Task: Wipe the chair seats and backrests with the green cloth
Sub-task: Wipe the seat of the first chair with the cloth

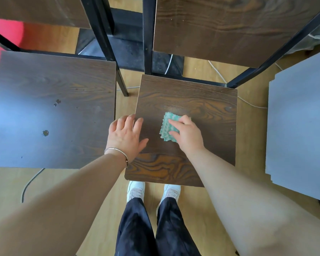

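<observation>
The green cloth [167, 126] lies flat on the dark wood seat of the middle chair [198, 100]. My right hand [187, 134] presses down on it, index finger and thumb straight across the cloth, part of which is hidden under the palm. My left hand [126, 134] rests flat on the left edge of the same seat, fingers spread, a thin bracelet on the wrist. The chair's backrest [229, 28] rises behind between black metal posts. A second chair seat [50, 108] with a few small spots stands to the left, and its backrest [37, 10] is at the top left.
A grey panel [299, 126] sits close on the right. White cables [218, 72] and a dark cord [29, 183] run over the light wood floor. A red object [4, 36] is at the far left. My feet in white shoes [136, 191] stand just before the seat.
</observation>
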Demonstrator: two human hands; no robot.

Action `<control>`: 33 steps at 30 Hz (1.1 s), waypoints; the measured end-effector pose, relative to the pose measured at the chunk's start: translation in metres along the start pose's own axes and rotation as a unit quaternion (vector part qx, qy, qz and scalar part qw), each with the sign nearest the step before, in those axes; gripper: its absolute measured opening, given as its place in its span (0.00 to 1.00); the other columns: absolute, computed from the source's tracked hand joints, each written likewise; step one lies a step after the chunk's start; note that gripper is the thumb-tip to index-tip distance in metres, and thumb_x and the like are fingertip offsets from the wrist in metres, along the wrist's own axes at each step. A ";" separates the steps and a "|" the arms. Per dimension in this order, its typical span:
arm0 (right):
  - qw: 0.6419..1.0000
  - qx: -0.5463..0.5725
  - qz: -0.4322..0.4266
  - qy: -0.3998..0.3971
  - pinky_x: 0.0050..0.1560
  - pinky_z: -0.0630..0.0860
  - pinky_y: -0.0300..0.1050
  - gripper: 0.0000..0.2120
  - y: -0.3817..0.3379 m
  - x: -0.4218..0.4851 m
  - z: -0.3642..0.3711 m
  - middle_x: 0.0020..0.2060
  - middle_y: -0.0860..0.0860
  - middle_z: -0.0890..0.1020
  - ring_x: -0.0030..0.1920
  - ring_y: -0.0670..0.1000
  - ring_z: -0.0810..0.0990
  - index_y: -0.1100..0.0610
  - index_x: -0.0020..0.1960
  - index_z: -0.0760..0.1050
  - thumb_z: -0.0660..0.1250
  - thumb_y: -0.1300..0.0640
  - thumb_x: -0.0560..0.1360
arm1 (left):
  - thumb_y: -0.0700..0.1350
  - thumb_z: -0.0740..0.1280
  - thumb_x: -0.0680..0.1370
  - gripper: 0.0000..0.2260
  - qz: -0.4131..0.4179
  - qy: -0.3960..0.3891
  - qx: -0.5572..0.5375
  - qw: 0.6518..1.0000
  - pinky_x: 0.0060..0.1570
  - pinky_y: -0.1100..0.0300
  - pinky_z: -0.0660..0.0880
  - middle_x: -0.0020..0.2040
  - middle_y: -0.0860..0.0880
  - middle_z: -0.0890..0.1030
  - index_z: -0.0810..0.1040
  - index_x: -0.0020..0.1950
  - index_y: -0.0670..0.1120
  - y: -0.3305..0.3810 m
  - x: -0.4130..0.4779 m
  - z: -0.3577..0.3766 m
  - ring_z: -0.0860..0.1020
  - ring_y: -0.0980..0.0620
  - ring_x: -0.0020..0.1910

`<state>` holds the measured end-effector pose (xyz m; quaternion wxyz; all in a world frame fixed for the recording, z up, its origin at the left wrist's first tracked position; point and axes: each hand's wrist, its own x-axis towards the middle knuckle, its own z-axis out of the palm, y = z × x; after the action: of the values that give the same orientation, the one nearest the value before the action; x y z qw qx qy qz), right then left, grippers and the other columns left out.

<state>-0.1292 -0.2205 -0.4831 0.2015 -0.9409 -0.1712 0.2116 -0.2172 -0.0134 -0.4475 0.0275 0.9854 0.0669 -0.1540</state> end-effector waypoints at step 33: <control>0.994 0.043 -0.105 -0.011 0.51 0.77 0.49 0.15 -0.076 0.054 0.024 0.47 0.53 0.78 0.47 0.53 0.78 0.58 0.60 0.81 0.72 0.63 0.75 | 0.62 0.62 0.76 0.30 -0.046 -0.007 -0.033 0.998 0.69 0.45 0.60 0.71 0.47 0.64 0.61 0.73 0.50 -0.073 0.003 0.006 0.62 0.42 0.70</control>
<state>-0.1124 -0.1257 -0.4867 0.2608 -0.9059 -0.2618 0.2068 -0.2263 0.0585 -0.4565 0.0537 0.9788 0.1166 -0.1599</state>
